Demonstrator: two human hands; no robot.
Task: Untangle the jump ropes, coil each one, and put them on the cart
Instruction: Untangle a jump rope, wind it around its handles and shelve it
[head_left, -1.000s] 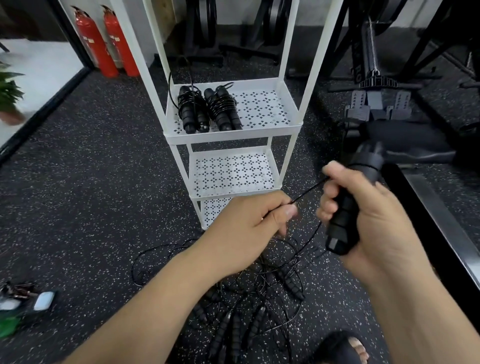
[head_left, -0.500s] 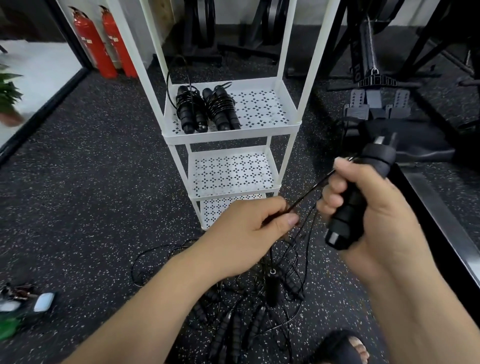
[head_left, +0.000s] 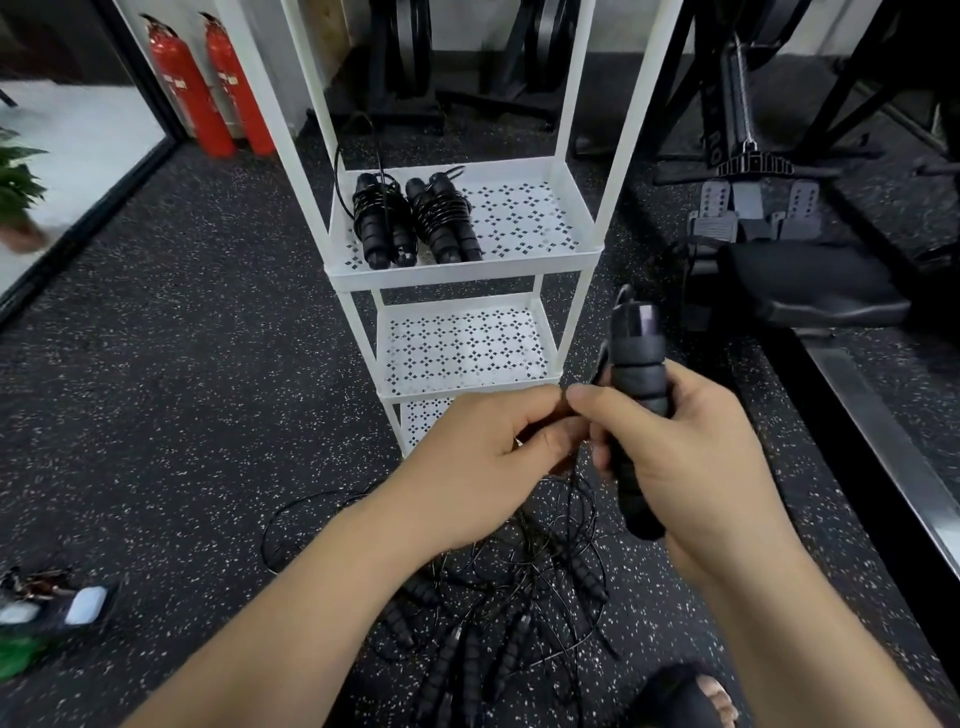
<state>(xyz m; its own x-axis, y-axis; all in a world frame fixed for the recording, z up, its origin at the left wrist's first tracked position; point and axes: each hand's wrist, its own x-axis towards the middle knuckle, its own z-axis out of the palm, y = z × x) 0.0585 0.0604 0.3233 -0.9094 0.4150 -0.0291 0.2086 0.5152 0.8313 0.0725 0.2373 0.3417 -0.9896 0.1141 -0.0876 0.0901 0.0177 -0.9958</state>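
My right hand (head_left: 691, 462) grips an upright black jump-rope handle (head_left: 636, 379), thumb pointing left. Touching that thumb, my left hand (head_left: 483, 467) pinches the thin black cord of the same rope. The cord hangs down between the hands into a tangled pile of ropes (head_left: 493, 603) with several black handles on the floor. Two coiled jump ropes (head_left: 415, 223) lie side by side on the left of the top shelf of the white cart (head_left: 566, 262).
The cart's lower shelves (head_left: 462, 348) hold nothing. Two red fire extinguishers (head_left: 208, 83) stand at the back left. Gym machines and a black bench (head_left: 810, 280) fill the right. Small items (head_left: 57, 608) lie on the floor at left. My sandalled foot (head_left: 696, 696) is at the bottom.
My hands have come together: the right hand moved left and turned the handle upright, and the cord stretched between them is now slack and short.
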